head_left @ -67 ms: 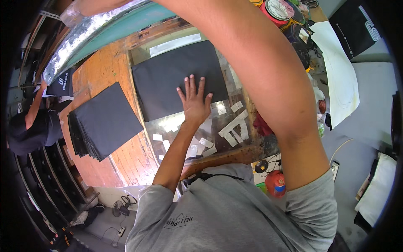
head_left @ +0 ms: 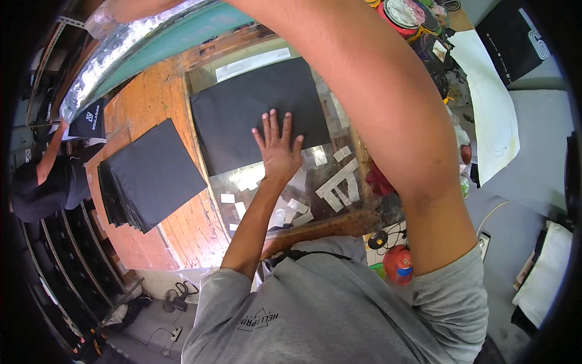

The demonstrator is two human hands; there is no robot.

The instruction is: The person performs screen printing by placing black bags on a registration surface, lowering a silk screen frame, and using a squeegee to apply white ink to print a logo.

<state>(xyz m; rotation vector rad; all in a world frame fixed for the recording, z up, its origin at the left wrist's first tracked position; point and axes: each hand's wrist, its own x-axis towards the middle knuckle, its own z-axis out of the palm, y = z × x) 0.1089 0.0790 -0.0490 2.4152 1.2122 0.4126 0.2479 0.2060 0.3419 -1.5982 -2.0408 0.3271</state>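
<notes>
My left hand lies flat, fingers spread, on a black rectangular sheet, perhaps a flat bag. The sheet rests on a clear-topped work board with several white tape pieces stuck near it. My right arm reaches up across the view and leaves it at the top. At the upper left, my right hand is at the silver-covered edge of a tilted printing screen frame, with a green mesh side. Its fingers look closed over that edge, partly cut off by the rim.
A stack of black sheets lies on the wooden table, left of the board. At the far left, a co-worker's arm is near a printed black bag. Cluttered containers stand at the upper right, by a white sheet.
My left hand has slid very slightly to the left on the black sheet. The raised screen frame and my right arm look almost unchanged.
</notes>
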